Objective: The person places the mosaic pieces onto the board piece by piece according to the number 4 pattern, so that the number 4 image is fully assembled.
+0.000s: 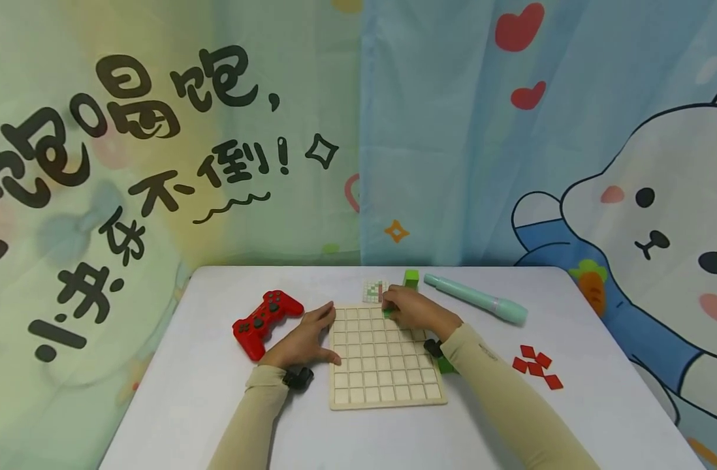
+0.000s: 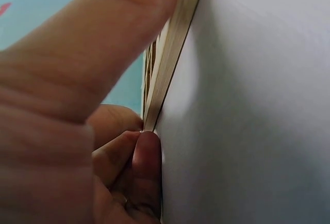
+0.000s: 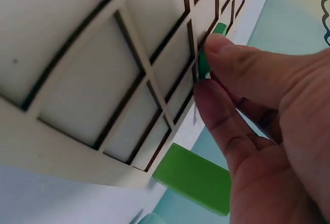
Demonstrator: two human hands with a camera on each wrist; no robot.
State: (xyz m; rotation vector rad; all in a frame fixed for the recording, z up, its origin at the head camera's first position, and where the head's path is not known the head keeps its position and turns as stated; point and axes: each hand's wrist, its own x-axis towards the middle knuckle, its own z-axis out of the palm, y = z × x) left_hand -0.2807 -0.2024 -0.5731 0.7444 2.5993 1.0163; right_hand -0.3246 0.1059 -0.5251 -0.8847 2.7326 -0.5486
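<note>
Fingers of the right hand pinch a small green tile over the far edge of the gridded board, a fingertip hold that I judge suits so thin a piece; I cannot tell whether it touches a cell. On the counter, the left hand lies spread along the board's left edge, presumably so that it cannot slide. A patterned card lies just beyond, probably for easy viewing.
</note>
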